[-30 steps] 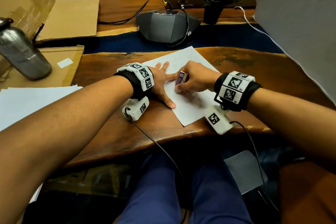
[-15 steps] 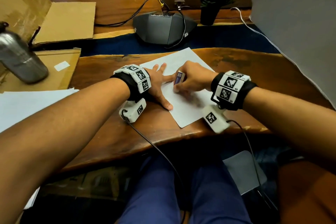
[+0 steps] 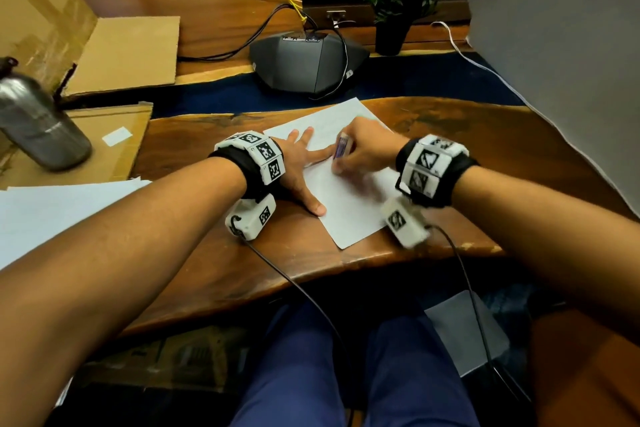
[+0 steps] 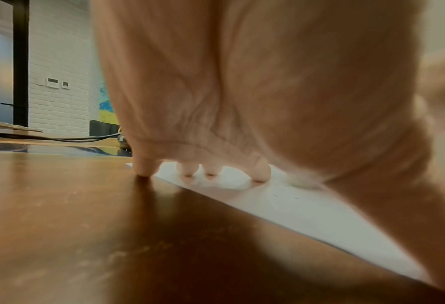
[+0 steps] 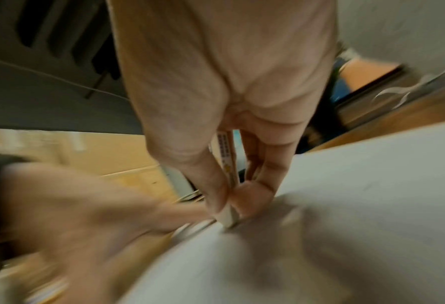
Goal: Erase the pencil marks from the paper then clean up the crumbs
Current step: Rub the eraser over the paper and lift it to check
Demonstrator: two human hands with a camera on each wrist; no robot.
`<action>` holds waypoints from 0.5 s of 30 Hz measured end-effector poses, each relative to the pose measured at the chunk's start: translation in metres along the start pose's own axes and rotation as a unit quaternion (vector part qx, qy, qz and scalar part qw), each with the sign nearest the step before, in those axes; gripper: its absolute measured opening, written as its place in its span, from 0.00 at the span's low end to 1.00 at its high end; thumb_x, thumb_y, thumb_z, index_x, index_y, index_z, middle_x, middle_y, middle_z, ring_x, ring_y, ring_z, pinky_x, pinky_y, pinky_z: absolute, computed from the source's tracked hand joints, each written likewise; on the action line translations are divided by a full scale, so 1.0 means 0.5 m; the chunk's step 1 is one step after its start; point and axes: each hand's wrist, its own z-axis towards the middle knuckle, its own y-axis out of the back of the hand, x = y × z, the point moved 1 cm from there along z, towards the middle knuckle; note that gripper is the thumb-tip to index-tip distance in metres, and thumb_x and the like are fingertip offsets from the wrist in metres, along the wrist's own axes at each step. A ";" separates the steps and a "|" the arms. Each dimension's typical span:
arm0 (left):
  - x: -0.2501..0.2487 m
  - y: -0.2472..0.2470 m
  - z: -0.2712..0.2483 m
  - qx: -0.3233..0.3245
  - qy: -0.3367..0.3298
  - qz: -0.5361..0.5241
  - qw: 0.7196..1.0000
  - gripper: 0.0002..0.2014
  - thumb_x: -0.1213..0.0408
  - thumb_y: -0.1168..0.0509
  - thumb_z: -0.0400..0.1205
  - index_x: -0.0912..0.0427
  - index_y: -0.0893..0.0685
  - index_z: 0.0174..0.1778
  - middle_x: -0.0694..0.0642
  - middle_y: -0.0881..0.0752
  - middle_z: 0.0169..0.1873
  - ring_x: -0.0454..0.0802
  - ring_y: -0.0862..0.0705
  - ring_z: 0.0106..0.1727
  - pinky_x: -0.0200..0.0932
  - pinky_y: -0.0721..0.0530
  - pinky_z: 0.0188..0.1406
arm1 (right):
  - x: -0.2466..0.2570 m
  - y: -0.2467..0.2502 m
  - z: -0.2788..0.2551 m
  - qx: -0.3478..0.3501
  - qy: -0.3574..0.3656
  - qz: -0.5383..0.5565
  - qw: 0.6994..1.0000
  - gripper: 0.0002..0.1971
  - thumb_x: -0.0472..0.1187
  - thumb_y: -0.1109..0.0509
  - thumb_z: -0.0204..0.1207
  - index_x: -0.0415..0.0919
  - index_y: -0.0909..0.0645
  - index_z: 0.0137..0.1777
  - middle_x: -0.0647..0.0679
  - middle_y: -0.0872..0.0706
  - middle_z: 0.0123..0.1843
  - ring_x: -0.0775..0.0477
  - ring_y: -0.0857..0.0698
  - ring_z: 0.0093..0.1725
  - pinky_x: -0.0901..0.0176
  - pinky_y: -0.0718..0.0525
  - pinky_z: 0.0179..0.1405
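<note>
Head view: one paper (image 3: 349,204), one eraser (image 3: 341,150).

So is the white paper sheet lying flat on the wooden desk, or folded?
Flat and unfolded: the white paper sheet lies spread on the wooden desk, left hand pressing it.

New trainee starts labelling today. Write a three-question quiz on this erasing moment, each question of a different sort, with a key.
1. True or false: the left hand lies flat with spread fingers on the paper.
2. What does the right hand pinch? A) a pencil B) the eraser C) a brush
3. Fill in: the metal bottle stands on a sheet of ____ on the person's left.

Key
1. True; the left wrist view shows its fingertips down on the sheet.
2. B; its lower end meets the paper.
3. Cardboard.
</note>
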 end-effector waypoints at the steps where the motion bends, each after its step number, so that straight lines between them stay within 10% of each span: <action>1: 0.001 -0.001 0.000 0.000 0.001 -0.001 1.000 0.67 0.22 0.28 0.54 0.26 0.67 0.80 0.52 0.74 0.83 0.60 0.68 0.85 0.75 0.53 0.80 | 0.008 -0.011 -0.011 0.029 0.012 -0.018 0.999 0.11 0.43 0.16 0.70 0.41 0.12 0.49 0.47 0.09 0.43 0.49 0.12 0.41 0.57 0.11 0.44; 15: 0.004 -0.002 -0.002 0.004 -0.012 0.010 1.000 0.68 0.21 0.29 0.50 0.23 0.70 0.77 0.52 0.74 0.83 0.61 0.68 0.85 0.77 0.53 0.79 | -0.022 0.023 0.007 -0.018 -0.034 0.018 0.999 0.11 0.39 0.17 0.70 0.37 0.11 0.50 0.43 0.07 0.45 0.51 0.12 0.37 0.58 0.08 0.42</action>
